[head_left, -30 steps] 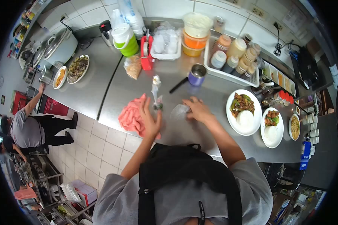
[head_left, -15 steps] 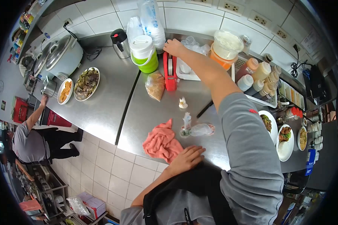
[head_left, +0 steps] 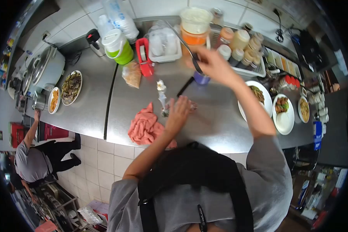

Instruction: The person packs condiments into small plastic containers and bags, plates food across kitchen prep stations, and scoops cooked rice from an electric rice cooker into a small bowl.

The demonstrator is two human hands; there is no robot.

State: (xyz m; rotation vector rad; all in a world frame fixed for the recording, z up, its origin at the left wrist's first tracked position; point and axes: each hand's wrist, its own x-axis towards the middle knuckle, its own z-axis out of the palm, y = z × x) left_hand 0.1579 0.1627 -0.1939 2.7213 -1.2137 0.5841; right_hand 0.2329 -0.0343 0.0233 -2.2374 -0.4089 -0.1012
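Observation:
My right hand is raised over the counter, its fingers closed on a long, thin metal utensil with a black handle; its exact kind is unclear. Just below sits a small purple object, partly covered by the hand. A black stick-like thing lies beside it. My left hand rests, slightly blurred with fingers spread, over a clear plastic bag on the steel counter. To its left are a small knotted white bag and a crumpled coral cloth.
A red tape dispenser, a bag of brown powder and a green-white jug stand at the back. Sauce bottles fill a rack; plated food sits right. Another person stands at left.
My right hand has left the tape dispenser, moved right and now grips the metal utensil. My left hand has moved from beside the cloth onto the plastic bag. The view has shifted.

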